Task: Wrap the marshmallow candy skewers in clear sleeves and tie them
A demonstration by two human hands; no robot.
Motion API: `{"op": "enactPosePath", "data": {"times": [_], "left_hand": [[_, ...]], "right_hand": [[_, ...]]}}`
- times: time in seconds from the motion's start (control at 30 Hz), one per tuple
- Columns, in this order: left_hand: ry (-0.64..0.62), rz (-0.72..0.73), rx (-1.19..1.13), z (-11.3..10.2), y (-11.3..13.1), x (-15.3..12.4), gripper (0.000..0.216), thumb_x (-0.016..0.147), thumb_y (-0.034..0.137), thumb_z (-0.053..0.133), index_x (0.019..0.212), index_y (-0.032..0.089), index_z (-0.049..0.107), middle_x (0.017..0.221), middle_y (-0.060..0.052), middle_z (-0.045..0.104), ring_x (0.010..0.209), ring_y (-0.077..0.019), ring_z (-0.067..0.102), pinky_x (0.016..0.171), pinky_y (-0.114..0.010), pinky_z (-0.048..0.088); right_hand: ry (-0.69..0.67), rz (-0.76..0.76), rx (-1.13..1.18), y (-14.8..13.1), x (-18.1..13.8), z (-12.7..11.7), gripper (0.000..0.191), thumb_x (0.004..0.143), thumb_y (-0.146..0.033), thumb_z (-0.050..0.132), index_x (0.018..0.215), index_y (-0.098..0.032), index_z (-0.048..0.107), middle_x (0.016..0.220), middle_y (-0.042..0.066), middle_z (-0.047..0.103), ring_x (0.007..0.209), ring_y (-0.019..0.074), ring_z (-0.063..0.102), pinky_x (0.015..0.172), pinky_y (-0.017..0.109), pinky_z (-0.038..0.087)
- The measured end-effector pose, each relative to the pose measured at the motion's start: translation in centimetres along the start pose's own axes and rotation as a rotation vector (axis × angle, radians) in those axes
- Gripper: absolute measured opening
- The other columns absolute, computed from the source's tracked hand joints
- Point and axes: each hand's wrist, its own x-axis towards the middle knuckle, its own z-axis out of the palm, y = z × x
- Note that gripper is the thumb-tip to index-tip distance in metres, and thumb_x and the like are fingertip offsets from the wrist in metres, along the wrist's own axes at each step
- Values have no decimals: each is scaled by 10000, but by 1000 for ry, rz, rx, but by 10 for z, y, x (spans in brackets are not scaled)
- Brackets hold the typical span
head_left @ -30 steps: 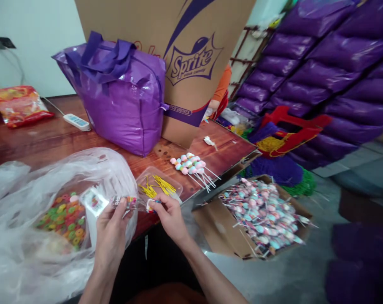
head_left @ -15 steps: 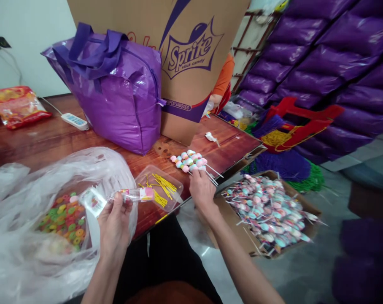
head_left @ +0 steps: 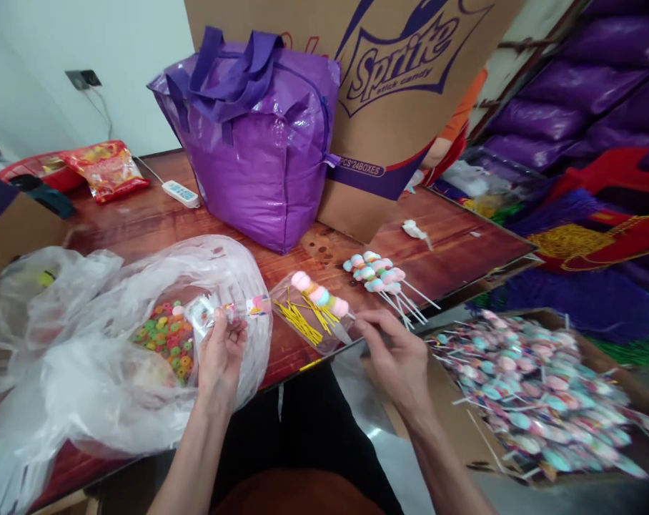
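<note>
My left hand [head_left: 221,350] is closed around a small clear candy packet [head_left: 233,312] with a printed label, held over the big clear plastic bag [head_left: 115,372] of coloured ring candies [head_left: 166,340]. My right hand [head_left: 397,350] pinches the stick of a marshmallow skewer [head_left: 319,293], whose pastel balls hang above a clear tray of yellow twist ties [head_left: 303,318]. A small pile of further marshmallow skewers [head_left: 378,272] lies on the wooden table [head_left: 453,243] just beyond.
A purple zip bag [head_left: 265,136] and a tall Sprite cardboard carton [head_left: 410,79] stand at the back. A cardboard box full of wrapped skewers [head_left: 528,386] sits low right. A red snack bag [head_left: 107,168], a power strip [head_left: 181,193], and purple packs [head_left: 571,93] are around.
My right hand went to the skewer pile, picked one skewer and drew it back over the twist-tie tray. The view swung left. My left hand kept the packet.
</note>
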Motion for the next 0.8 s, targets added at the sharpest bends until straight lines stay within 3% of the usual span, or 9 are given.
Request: {"op": "enactPosePath", "data": {"times": [0.17,0.37,0.47,0.63,0.8], "left_hand": [[-24,50,-11,-11,3,4,275,689,314,863,774,142,665,675,-4,693,638,-117,665,622,-210,514],[24,101,32,-18,14,4,404,582,364,909,790,154,633,731,-1,704,642,-128,672,608,-230,498],[-12,178,90,-21,20,5,431,582,401,900,806,160,621,759,12,696,638,-108,660,633,-226,509],[-99,323,233,-27,27,8,414,607,445,866,746,154,606,666,17,637,600,-119,636,635,-246,526],[-117,387,286,-31,22,7,380,667,451,830,783,155,623,708,5,643,620,-120,622,609,-239,527]], "right_hand": [[-105,-104,54,-17,-14,13,149,942,-243,562,858,-218,684,848,33,693,819,181,644,771,316,482],[-152,-314,-145,-12,-11,18,172,956,-194,540,899,-234,697,845,17,716,809,177,652,749,337,400],[-173,-405,-179,-14,-10,19,169,950,-162,548,918,-231,699,850,10,714,805,165,649,739,332,377],[-274,-289,-47,-19,-11,30,147,951,-185,557,887,-227,683,851,9,701,806,163,649,750,313,436],[-328,-191,100,-27,-19,49,150,951,-164,551,863,-215,662,843,9,681,798,150,643,755,278,484]]}}
